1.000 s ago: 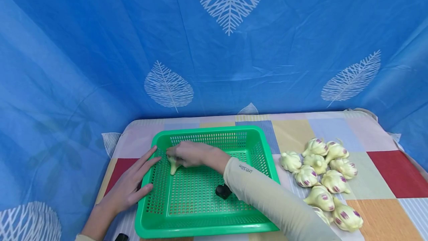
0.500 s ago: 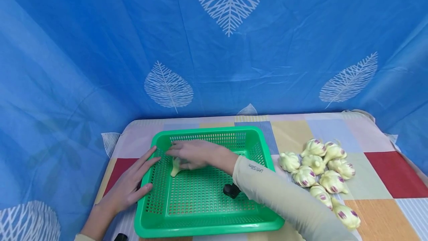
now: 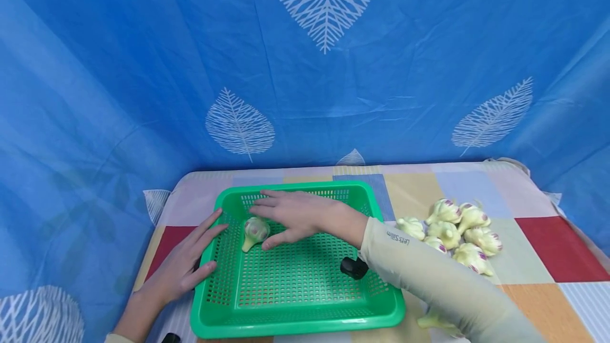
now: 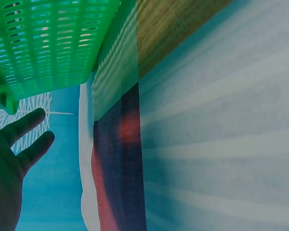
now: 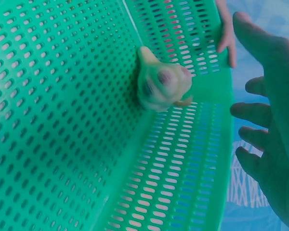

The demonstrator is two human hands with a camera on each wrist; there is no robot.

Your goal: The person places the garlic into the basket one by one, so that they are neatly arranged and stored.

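Lying on its side in the far left corner of the green basket [image 3: 297,327], a garlic bulb [image 3: 258,228] points its pale neck toward the person; the right hand [image 3: 295,216] hovers over the basket just beside it, holding nothing, fingers loosely spread and thumb apart, with a gap to the bulb in the right wrist view; the left hand [image 3: 183,263] is likewise without a load, its straight fingers spread at the basket's left rim, though how firmly they press cannot be told. The step in hand seems to be setting bulbs into the basket one by one; doing it well would likely mean letting go low, with the thumb lifted clear so the bulb does not roll, filling from the corner to leave room alongside, and using the left hand lightly to steady the rim. Beyond the basket's right side, loose bulbs [image 3: 444,234] lie on the patchwork tablecloth [image 3: 538,250], some partly behind the right sleeve [image 3: 438,277]; that sleeve bears the only readable writing, upside down, apparently "Lets Slim"; no label shows on basket or bulbs.
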